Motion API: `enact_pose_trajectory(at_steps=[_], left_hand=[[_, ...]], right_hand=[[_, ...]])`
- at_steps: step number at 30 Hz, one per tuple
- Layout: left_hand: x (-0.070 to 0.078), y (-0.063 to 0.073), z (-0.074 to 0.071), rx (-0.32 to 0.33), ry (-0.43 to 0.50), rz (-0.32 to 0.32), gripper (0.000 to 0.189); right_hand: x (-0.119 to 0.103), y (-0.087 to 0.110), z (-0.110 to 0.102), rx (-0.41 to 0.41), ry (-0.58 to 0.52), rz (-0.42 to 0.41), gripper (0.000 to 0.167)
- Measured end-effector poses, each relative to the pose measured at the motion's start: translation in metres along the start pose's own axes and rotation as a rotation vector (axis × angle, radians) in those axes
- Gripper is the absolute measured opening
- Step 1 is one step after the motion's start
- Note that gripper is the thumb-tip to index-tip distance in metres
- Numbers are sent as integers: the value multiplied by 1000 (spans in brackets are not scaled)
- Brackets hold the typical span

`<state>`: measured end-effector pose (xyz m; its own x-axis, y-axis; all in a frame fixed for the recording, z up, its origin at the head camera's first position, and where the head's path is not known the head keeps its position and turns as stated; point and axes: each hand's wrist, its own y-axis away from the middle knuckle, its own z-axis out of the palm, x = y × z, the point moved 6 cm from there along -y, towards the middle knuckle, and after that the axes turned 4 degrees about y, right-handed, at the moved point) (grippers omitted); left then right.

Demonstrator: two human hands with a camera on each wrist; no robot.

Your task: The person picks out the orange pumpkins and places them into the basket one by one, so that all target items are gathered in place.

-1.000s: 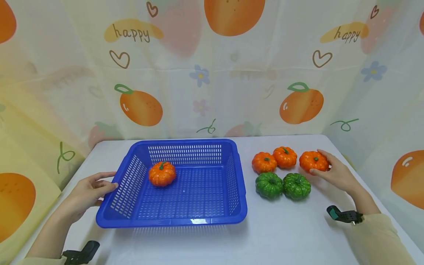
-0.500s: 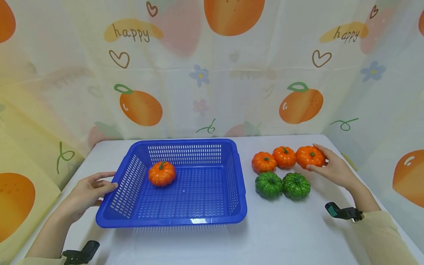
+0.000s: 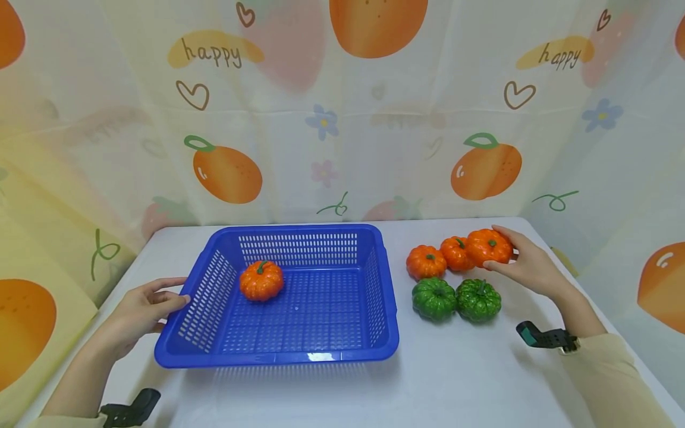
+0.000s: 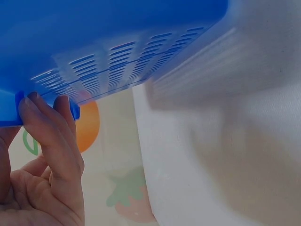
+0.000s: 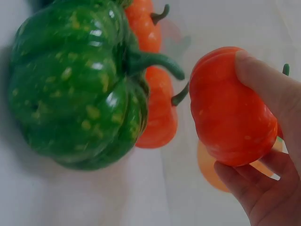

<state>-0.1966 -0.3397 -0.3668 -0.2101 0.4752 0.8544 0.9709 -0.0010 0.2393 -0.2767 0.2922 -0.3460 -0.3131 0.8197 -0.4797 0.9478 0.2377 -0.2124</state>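
My right hand (image 3: 527, 263) grips a small orange pumpkin (image 3: 489, 246) between thumb and fingers. In the right wrist view this pumpkin (image 5: 230, 108) is raised above the white surface, its side facing the camera. My left hand (image 3: 140, 312) holds the left rim of a blue plastic basket (image 3: 275, 361), fingertips (image 4: 34, 101) at the rim's edge. One orange pumpkin (image 3: 261, 281) with a green stem sits inside the basket, toward its left. Right of the basket, two more orange pumpkins (image 3: 426, 262) stand behind two green pumpkins (image 3: 478, 300); the held one partly overlaps the nearer orange one.
The white table (image 3: 428, 380) carries everything, and its back edge meets a hanging cloth (image 3: 374, 148) printed with fruit. The near green pumpkin (image 5: 75, 84) fills much of the right wrist view. A black strap (image 3: 548, 337) is around the right wrist.
My right hand has lifted the rightmost orange pumpkin and carried it left and slightly back, up beside the other orange ones. The left hand and basket have stayed where they were.
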Motion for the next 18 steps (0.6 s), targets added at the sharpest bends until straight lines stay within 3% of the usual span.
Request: enact_pose_trajectory(at_steps=[18], left_hand=[[0,0,0,2,3,-2,68]], right_hand=[[-24,-13,4,5,-24,-85,78]])
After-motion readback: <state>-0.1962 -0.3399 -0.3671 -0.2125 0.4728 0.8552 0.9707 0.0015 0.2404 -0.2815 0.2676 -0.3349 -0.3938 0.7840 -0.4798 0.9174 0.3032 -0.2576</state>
